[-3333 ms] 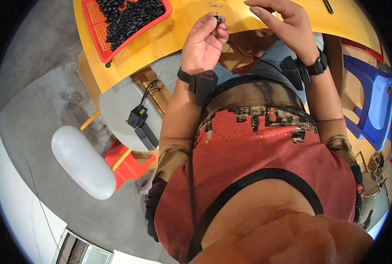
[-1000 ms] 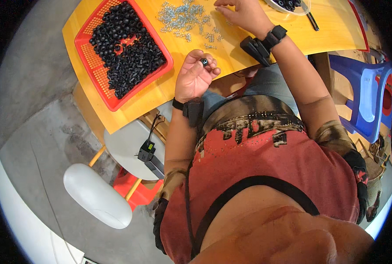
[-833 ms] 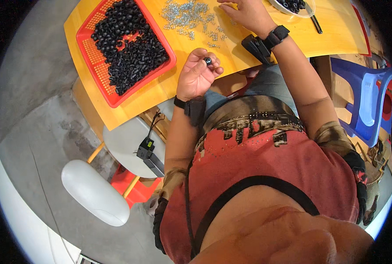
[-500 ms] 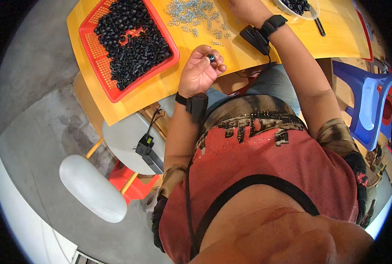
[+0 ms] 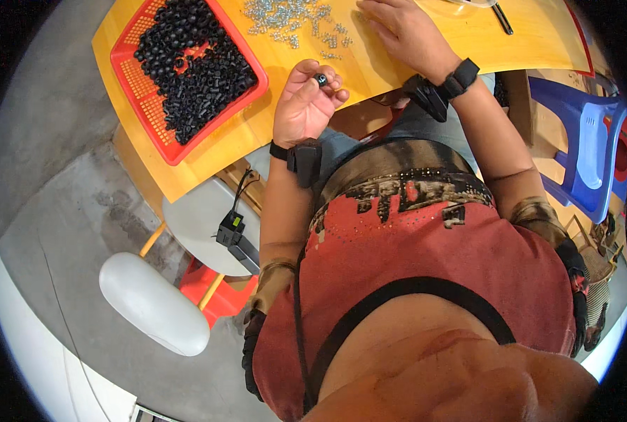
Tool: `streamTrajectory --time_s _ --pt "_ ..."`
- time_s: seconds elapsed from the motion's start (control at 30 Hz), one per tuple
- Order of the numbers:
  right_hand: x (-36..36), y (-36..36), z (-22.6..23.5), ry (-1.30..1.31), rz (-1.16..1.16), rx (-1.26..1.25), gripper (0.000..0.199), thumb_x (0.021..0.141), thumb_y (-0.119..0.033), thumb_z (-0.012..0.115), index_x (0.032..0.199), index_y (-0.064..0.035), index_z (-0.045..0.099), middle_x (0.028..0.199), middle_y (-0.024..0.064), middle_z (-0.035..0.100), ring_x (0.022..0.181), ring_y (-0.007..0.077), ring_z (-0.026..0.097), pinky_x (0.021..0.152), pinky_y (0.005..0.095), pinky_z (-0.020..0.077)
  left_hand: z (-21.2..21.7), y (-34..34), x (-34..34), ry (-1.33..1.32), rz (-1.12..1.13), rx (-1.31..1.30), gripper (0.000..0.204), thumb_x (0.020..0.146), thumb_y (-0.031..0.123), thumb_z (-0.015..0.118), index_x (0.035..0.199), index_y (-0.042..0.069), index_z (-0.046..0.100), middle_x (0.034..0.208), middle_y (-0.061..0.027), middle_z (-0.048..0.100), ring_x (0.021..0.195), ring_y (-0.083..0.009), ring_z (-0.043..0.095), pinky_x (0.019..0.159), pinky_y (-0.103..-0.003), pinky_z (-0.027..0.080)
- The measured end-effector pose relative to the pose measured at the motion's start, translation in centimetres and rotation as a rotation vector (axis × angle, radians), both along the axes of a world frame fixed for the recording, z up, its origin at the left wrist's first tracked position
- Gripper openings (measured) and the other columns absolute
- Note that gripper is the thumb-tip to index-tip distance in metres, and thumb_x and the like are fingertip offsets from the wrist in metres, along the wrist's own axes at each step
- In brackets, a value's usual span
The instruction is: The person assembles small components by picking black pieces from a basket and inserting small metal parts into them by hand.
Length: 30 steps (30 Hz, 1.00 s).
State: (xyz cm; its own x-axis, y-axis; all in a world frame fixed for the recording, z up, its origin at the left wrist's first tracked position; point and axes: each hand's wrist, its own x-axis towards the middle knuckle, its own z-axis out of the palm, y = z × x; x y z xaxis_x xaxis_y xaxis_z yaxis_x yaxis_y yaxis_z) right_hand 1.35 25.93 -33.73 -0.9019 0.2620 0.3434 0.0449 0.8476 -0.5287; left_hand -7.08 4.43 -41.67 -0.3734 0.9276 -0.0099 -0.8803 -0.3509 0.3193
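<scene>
My left hand is closed in a pinch on a small black knob-like part, held between thumb and fingers above the table's near edge. A lighter spot shows on the part's end. My right hand lies over the tabletop, its fingers stretched out toward the left and the thumb apart from them. Nothing shows in its grasp. Left of those fingers, many small shiny, clear-to-silvery pieces are scattered on the table. The nearest loose ones lie beyond my left hand.
A red plastic basket full of small black parts stands on the yellow table at the left. A black pen-like tool lies far right, beside a partly visible clear container. Blue chair at right; grey chair at left.
My right hand has moved nearer, and more of its fingers show. My left hand still holds the black part. The view has shifted a little, moving the table up and left.
</scene>
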Motion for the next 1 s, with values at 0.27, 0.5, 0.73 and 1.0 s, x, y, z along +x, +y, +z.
streamTrajectory --time_s 0.27,0.5,0.73,1.0 --pt "-0.8 -1.7 -0.2 -0.128 0.044 0.076 0.014 0.087 -0.012 0.063 0.091 0.0008 0.068 0.086 0.0177 0.06 0.086 0.036 0.058 0.077 0.0427 0.049 -0.4 0.1 -0.4 0.014 0.013 0.011 0.024 0.095 0.009 0.063 0.119 0.012 0.059 0.104 -0.0074 0.06 0.1 -0.0219 0.056 0.089 -0.041 0.049" --pt "-1.9 -2.3 0.4 -0.037 0.137 0.015 0.013 0.083 -0.012 0.066 0.088 -0.0003 0.068 0.082 0.0178 0.058 0.083 0.0358 0.057 0.074 0.0431 0.0487 -1.0 -0.3 -0.8 -0.014 0.023 0.115 0.024 0.094 0.013 0.065 0.118 0.014 0.06 0.104 -0.0067 0.06 0.095 -0.0202 0.054 0.092 -0.042 0.046" --pt "-1.5 -3.4 -0.5 -0.084 0.273 -0.025 0.011 0.083 -0.01 0.066 0.087 -0.0002 0.069 0.078 0.017 0.058 0.08 0.036 0.058 0.071 0.0421 0.0486 -1.0 -0.5 -0.9 0.02 0.019 0.161 0.024 0.093 0.017 0.068 0.116 0.017 0.061 0.101 -0.0028 0.059 0.091 -0.0153 0.051 0.093 -0.039 0.04" --pt "-1.4 -1.9 -1.7 0.045 0.222 -0.031 0.011 0.082 -0.011 0.067 0.087 -0.001 0.069 0.079 0.0161 0.061 0.078 0.0346 0.059 0.068 0.042 0.0489 -1.1 -0.3 -0.9 -0.046 0.04 0.114 0.027 0.089 0.015 0.072 0.113 0.016 0.061 0.1 -0.0037 0.061 0.09 -0.0163 0.054 0.092 -0.04 0.042"
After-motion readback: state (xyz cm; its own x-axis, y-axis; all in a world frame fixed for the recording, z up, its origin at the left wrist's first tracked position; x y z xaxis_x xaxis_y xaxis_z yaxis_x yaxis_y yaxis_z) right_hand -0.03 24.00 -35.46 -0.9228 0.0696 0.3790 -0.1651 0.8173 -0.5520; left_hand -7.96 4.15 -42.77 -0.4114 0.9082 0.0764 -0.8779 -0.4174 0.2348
